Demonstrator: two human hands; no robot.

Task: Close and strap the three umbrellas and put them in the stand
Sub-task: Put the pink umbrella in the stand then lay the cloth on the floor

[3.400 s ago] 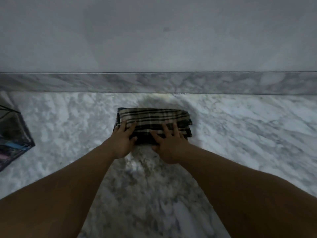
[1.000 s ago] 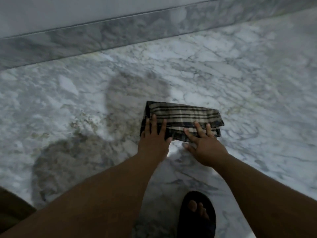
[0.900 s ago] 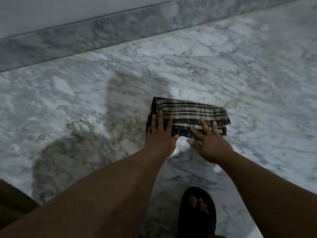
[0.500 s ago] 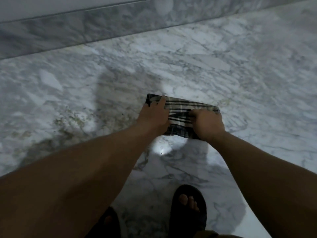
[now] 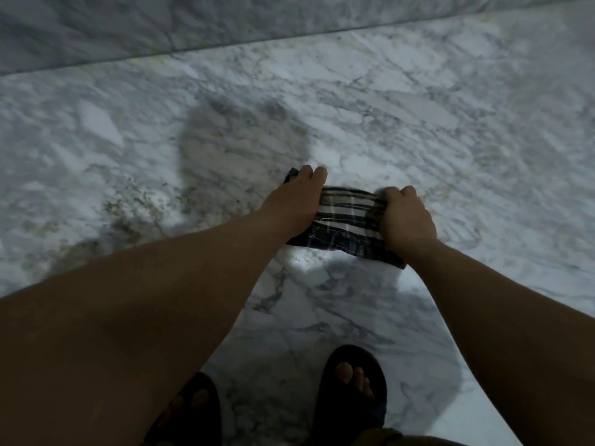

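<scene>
A folded dark plaid cloth (image 5: 346,220) with cream stripes is held just above the marble floor (image 5: 418,117). My left hand (image 5: 294,204) grips its left end, fingers curled over the far edge. My right hand (image 5: 407,218) grips its right end in a fist. Only the middle strip of the cloth shows between the hands. No umbrella and no stand are in view.
A marble skirting (image 5: 161,24) runs along the wall at the top. My two feet in black sandals, the left sandal (image 5: 188,413) and the right sandal (image 5: 351,391), stand at the bottom edge. A shadow falls on the floor left of the cloth.
Both hands went from lying flat on the cloth on the floor to gripping its ends and lifting it. The view tilted down, and both sandals now show.
</scene>
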